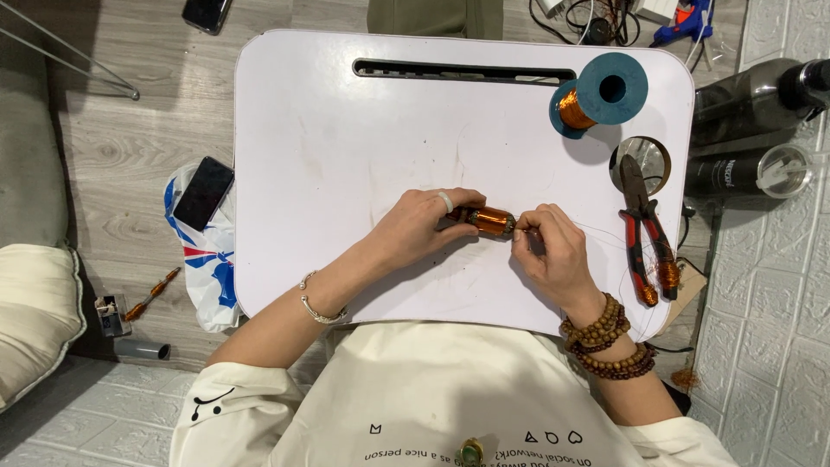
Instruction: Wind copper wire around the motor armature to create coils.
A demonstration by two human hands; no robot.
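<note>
1. Head view, the hands: the left hand (421, 227) is clenched around one end of a small copper coil (491, 220), fingers wrapped over it and a ring showing on one finger. The right hand (553, 251) pinches at the coil's other end; its fingertips are closed together, seemingly on the end of the coil or on a thin wire (too fine to tell which).

2. Head view, where the coil is: it sits between the two hands, just above the middle of the white lap table (346, 173), close to its surface.

3. Head view, risks at the coil: the fine strands that trail off near the right wrist look thin enough to snap or kink if the right hand pulls hard or at an angle. A loose pinch could, I judge, let the winding slacken and spring open.

4. Head view, risks nearby: the red-handled pliers (644, 233) lie just beside the right hand, with some copper wire around one handle; a trailing strand could snag on them. The teal wire spool (601, 91) stands near the far right corner of the table and might roll or tip if its wire is tugged.

5. Head view, the floor: a phone (203, 192) rests on a plastic bag (207, 268) to the left of the table (well apart from the hands, so little risk there).
</note>
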